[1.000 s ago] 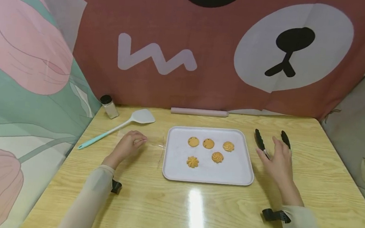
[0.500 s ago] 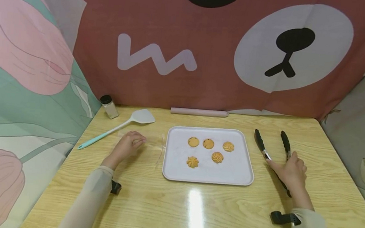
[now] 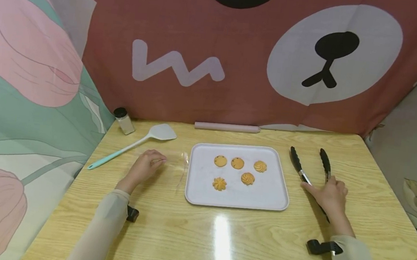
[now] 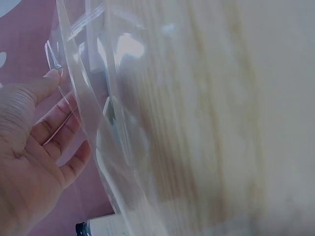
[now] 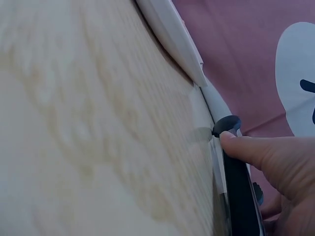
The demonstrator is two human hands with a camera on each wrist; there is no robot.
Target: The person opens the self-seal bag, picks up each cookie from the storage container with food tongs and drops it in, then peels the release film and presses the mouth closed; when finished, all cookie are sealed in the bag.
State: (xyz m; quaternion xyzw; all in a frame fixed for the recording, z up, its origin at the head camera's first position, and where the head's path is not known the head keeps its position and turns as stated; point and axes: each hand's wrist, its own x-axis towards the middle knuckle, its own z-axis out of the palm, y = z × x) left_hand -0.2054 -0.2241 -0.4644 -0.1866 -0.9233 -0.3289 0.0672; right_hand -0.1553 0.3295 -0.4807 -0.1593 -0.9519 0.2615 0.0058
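Note:
My left hand [image 3: 143, 167] pinches a clear plastic bag [image 4: 130, 162] by its edge between thumb and fingers. In the left wrist view the bag spreads out to the right of the fingertips; in the head view it reaches to the tray's left edge. At the right, my right hand [image 3: 331, 198] grips a pair of tongs [image 3: 305, 176], thumb on one arm and fingers at the other, its black tips spread apart and facing away from me. Between the hands lies a white tray [image 3: 202, 154] bearing several cookies [image 3: 247, 178], some round and flat, some piped.
A spatula [image 3: 135, 144] with a turquoise handle lies behind the left hand. Near the back left corner stands a black-capped jar [image 3: 124, 122]. A pink rod-like roll [image 3: 227, 127] lies along the back edge, against a printed cloth [image 3: 234, 99].
My right hand has moved right and back toward me, from above the tongs to a grip on their arms. The left hand stays with the bag, whose far edge has shifted slightly.

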